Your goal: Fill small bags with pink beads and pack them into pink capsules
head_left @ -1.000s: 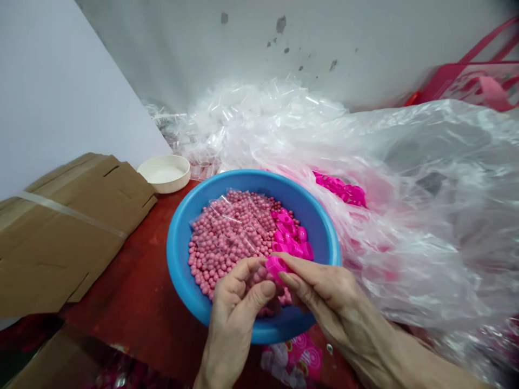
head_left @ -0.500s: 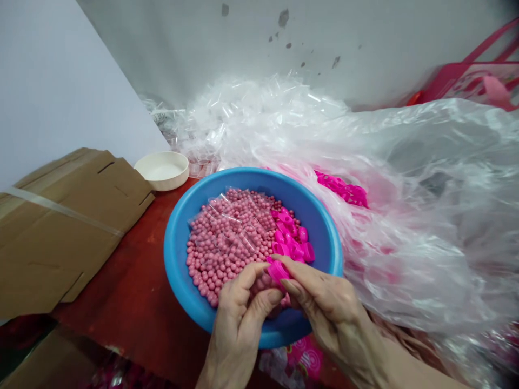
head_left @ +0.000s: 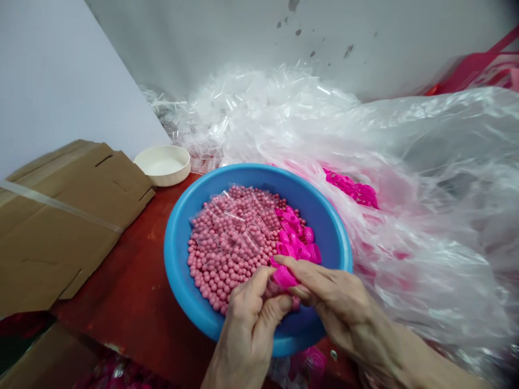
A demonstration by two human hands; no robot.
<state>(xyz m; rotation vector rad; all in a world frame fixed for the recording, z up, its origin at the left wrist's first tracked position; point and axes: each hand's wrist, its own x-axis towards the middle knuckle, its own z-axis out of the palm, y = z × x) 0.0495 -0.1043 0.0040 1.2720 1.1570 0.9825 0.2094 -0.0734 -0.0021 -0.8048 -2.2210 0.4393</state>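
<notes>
Over the near rim of a blue basin (head_left: 174, 254), my two hands meet at a small bright pink plastic cap (head_left: 285, 277). My right hand (head_left: 343, 297) pinches this cap between thumb and fingers. My left hand (head_left: 249, 319) is closed around what looks like a small clear tube of pink beads, mostly hidden by the fingers, against the cap. Inside the basin lie many loose pink beads (head_left: 211, 283) and several clear tubes (head_left: 239, 216) filled with beads. More bright pink caps (head_left: 298, 240) are heaped on the basin's right side.
A shallow white dish (head_left: 162, 167) sits behind the basin at left, beside folded brown cardboard (head_left: 68, 216). Clear plastic pieces (head_left: 259, 97) are piled at the back. A large clear plastic bag (head_left: 438, 216) with pink parts (head_left: 351, 189) spreads rightward. The tabletop (head_left: 133, 292) is red.
My view has shifted slightly. Both hands stay together at the cap, and my left thumb has moved in closer below it.
</notes>
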